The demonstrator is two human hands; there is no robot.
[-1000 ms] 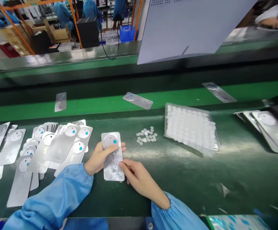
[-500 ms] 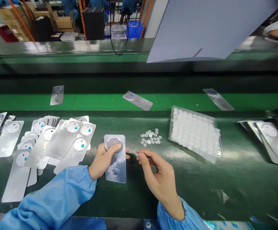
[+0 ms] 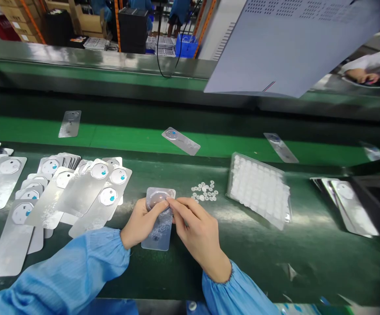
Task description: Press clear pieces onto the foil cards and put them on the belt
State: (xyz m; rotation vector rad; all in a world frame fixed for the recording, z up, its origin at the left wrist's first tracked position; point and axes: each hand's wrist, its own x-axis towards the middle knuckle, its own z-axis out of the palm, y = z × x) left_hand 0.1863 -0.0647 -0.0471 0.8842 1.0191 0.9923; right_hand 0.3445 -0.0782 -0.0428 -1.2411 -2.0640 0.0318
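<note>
Both hands on one silver blister card point(image 3: 158, 223), flat on the dark green bench. Left hand point(image 3: 139, 223) curled along its left edge, thumb on the round blister. Right hand point(image 3: 196, 232) over the right edge, fingertips point(image 3: 173, 202) pinched together at that blister. Small white discs point(image 3: 204, 191) just beyond.

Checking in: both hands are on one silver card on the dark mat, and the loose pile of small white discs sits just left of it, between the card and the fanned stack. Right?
Not quite. In the head view the left hand and right hand do hold the silver card, but the small white discs lie to its right, between it and the clear tray. The fanned stack is on the left.
</note>
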